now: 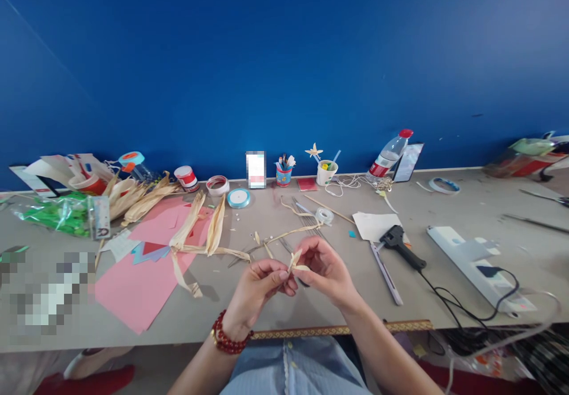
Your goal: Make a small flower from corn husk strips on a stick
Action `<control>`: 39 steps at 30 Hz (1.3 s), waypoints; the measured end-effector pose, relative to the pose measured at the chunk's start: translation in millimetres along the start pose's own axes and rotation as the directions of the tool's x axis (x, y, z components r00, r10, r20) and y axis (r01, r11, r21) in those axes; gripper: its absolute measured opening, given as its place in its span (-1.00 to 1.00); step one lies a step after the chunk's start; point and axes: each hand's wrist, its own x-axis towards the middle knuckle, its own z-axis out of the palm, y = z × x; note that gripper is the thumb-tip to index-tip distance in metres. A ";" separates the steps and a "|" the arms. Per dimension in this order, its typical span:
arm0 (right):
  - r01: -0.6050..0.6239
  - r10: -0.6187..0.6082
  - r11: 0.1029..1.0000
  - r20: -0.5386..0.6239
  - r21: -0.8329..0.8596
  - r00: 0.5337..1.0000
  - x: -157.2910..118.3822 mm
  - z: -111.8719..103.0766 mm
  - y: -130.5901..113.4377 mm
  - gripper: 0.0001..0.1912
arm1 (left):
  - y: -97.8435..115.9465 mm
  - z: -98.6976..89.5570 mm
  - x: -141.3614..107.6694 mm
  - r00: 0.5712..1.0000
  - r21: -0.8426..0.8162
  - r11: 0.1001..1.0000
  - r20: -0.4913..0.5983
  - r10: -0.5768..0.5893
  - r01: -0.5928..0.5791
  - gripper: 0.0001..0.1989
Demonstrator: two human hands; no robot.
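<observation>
Near the table's front edge, a small pale flower shape (296,262), seemingly of dried corn husk, is between my hands. My left hand (262,281) pinches it from below with thumb and fingers. At its other side, my right hand (328,272) has thumb and fingertips closed on one of its petals. Fingers hide the flower's base. Dried corn husk strips (189,229) lie to the left, partly over pink paper sheets (137,288). A similar husk flower (314,150) stands at the back by a white paper cup (327,173).
A black glue gun (402,247) lies at right beside a lilac cutter (386,273) and a white power strip (473,265) with cables. Along the blue wall stand a tilted plastic bottle (389,157), a phone (256,170) and ribbon rolls (239,198). Thin wires lie beyond my hands.
</observation>
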 end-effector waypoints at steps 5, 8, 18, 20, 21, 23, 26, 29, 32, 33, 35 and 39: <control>0.085 -0.093 0.990 -0.063 -0.114 0.994 -1.4 -0.5 1.3 -0.78 | -0.1 0.7 0.5 1.000 0.003 1.000 -0.001 0.003 -0.003 -0.77; 0.105 -0.113 0.988 -0.069 -0.112 0.991 -0.7 1.3 2.3 -0.81 | 0.0 0.9 1.1 1.000 0.005 1.000 0.001 -0.001 0.001 -0.77; 0.253 -0.287 0.926 -0.086 -0.280 0.954 0.6 5.2 3.5 -0.87 | 1.1 2.7 -0.3 1.000 0.011 1.000 -0.008 0.002 -0.002 -0.75; 0.261 -0.298 0.911 -0.072 -0.320 0.952 -0.2 5.6 4.6 -0.88 | 1.8 3.1 -0.1 1.000 0.017 1.000 -0.017 0.003 -0.003 -0.74; 0.258 -0.295 0.907 -0.065 -0.332 0.953 -0.7 5.9 5.2 -0.88 | 2.1 3.3 -0.1 1.000 0.020 1.000 -0.022 0.004 -0.004 -0.74; 0.249 -0.286 0.907 -0.062 -0.340 0.956 -1.8 6.7 6.6 -0.90 | 2.5 3.7 -0.5 1.000 0.024 1.000 -0.031 0.003 -0.002 -0.73; 0.243 -0.287 0.904 -0.079 -0.350 0.955 -3.4 7.8 8.8 -0.90 | 2.5 3.9 -1.1 0.999 0.029 1.000 -0.036 -0.001 0.002 -0.73; 0.228 -0.282 0.902 -0.100 -0.368 0.954 -4.2 8.4 10.7 -0.91 | 1.9 3.6 -1.0 0.999 0.043 0.999 -0.034 -0.001 0.003 -0.72; 0.217 -0.272 0.904 -0.104 -0.369 0.957 -3.9 8.8 11.1 -0.91 | 1.3 2.4 -0.4 1.000 0.048 0.999 -0.029 0.005 -0.004 -0.73; 0.218 -0.273 0.903 -0.101 -0.370 0.957 -3.7 9.1 10.8 -0.91 | 1.0 1.8 -0.3 1.000 0.045 0.999 -0.025 0.007 -0.006 -0.73; 0.227 -0.280 0.900 -0.094 -0.372 0.955 -3.2 10.0 9.6 -0.92 | 0.4 0.7 -0.3 1.000 0.034 0.999 -0.018 0.009 -0.008 -0.75; 0.234 -0.271 0.905 -0.058 -0.356 0.961 -2.7 11.5 7.7 -0.91 | -1.1 -0.6 -0.8 1.000 0.018 1.000 -0.008 0.018 -0.018 -0.78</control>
